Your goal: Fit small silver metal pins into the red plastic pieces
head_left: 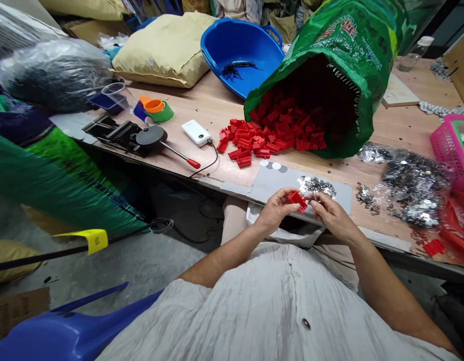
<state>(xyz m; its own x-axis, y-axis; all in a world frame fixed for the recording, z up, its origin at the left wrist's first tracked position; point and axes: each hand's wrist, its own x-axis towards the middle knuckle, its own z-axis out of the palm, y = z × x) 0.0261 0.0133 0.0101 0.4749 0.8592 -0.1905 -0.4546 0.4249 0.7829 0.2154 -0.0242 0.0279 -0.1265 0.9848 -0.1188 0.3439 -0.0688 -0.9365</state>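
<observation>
1. Over the near edge of the grey mat, both your hands meet at one small red piece, held between them.
2. Your left hand: thumb and fingers closed on the left side of that piece, its hollow face showing.
3. Your right hand: thumb and forefinger drawn nearly together at the piece's right end. Something small glints at the tips; too small to tell what it is, or whether you grip it.
4. Just beyond your right hand, on the mat: loose pile of shiny metal bits.
5. Beyond your left hand: heap of red parts, spilling from the mouth of a green sack that lies on its side, farther out past both hands.
6. Off to the left of your left hand: white device with a black cable plugged in; farther left, a black hand press, its lever red-tipped.
7. Right of your right hand: clear bags of metal parts, then a pink basket.
8. Far beyond your left hand: blue basin, thin black strips inside.
</observation>
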